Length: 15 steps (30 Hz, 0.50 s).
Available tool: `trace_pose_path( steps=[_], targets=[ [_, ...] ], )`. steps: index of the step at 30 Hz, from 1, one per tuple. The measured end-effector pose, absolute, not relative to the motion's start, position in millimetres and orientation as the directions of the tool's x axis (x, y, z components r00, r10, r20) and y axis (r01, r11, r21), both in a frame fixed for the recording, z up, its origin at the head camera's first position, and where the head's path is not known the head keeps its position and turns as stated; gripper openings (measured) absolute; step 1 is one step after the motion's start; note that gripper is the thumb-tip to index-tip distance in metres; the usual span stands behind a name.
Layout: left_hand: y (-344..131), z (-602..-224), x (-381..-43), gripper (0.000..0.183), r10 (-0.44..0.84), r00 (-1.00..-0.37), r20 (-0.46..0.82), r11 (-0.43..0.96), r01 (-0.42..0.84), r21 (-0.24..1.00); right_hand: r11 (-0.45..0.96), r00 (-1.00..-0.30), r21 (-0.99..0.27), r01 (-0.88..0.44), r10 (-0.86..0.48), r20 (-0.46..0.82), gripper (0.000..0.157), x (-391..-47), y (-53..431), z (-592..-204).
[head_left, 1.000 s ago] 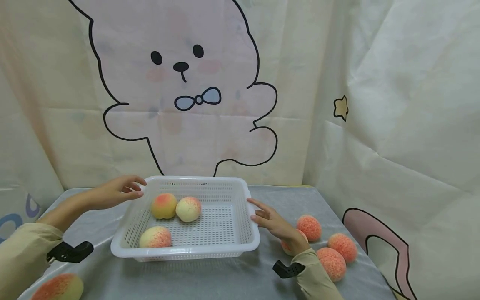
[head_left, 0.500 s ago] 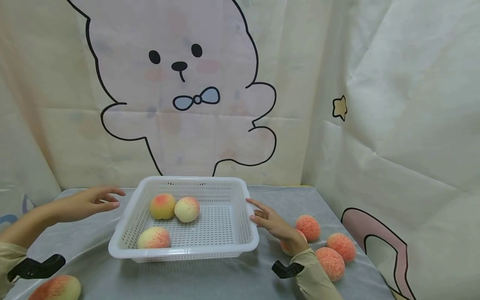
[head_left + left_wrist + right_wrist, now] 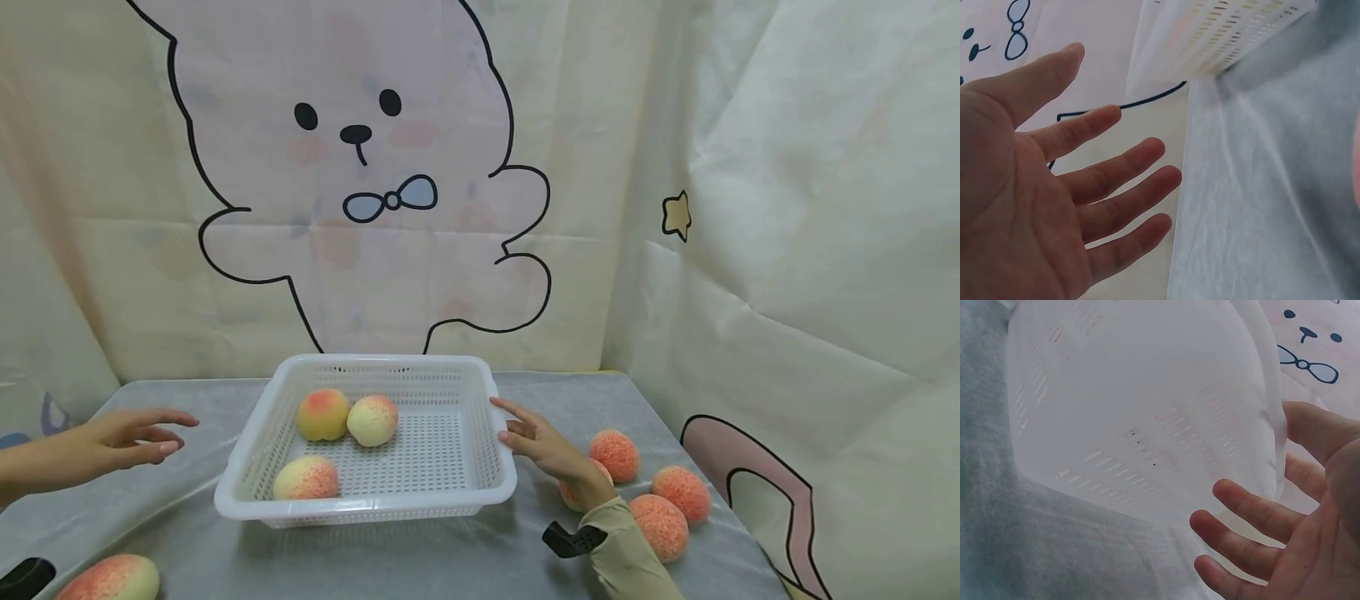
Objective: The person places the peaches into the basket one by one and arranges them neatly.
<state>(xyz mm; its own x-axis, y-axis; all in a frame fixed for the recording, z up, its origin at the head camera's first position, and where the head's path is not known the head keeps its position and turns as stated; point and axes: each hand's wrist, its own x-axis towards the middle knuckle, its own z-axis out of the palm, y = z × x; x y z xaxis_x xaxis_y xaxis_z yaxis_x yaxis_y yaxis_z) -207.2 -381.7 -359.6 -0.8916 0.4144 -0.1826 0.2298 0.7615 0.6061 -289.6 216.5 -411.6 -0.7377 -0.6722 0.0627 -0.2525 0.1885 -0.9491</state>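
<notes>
A white perforated plastic basket (image 3: 375, 503) stands on the grey cloth. Inside it lie three peach-like fruits: a yellow one with a red top (image 3: 323, 415), a pale speckled one (image 3: 372, 421) and another speckled one (image 3: 306, 478) near the front. My right hand (image 3: 546, 443) holds the basket's right rim, thumb and index finger over the edge and the other fingers outside below it. My left hand (image 3: 123, 442) hovers left of the basket, fingers extended and spread, touching nothing. Nearer the front left lies a red and yellow-green fruit (image 3: 112, 577), cut off by the frame.
Several coral-speckled round fruits (image 3: 660, 527) lie on the cloth to the right, one partly behind my right wrist. A curtain with a cartoon bear (image 3: 360, 275) hangs behind the table, and another curtain (image 3: 810, 292) stands along the right side.
My left hand has moved away from the basket's left rim, leftward and down toward the near side. My right hand stays at the right rim, and the basket's contents look the same.
</notes>
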Motion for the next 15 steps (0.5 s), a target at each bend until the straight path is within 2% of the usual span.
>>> trace_pose_path(
  steps=[5, 8, 11, 15],
  targets=[
    [-393.0, -364.3, -198.8, 0.04, 0.409, -0.884, -0.229, 0.756, 0.188, 0.627, 0.181, -0.733, -0.947, -0.264, -0.677, 0.075, 0.066, -290.0, 217.2, -411.9],
    [-405.0, -372.2, -196.3, 0.04, 0.448, -0.863, -0.233, 0.724, 0.198, 0.66, 0.177, -0.728, -0.946, -0.27, -0.681, 0.081, 0.066, -291.8, 217.8, -413.6],
    [-421.4, -383.7, -198.4, 0.045, 0.513, -0.816, -0.266, 0.651, 0.169, 0.74, 0.173, -0.725, -0.948, -0.266, -0.684, 0.079, 0.066, -293.3, 217.9, -415.4],
    [-443.2, -400.0, -201.5, 0.047, 0.569, -0.753, -0.331, 0.563, 0.064, 0.824, 0.163, -0.72, -0.949, -0.269, -0.689, 0.086, 0.066, -295.1, 217.6, -415.9]
  ],
)
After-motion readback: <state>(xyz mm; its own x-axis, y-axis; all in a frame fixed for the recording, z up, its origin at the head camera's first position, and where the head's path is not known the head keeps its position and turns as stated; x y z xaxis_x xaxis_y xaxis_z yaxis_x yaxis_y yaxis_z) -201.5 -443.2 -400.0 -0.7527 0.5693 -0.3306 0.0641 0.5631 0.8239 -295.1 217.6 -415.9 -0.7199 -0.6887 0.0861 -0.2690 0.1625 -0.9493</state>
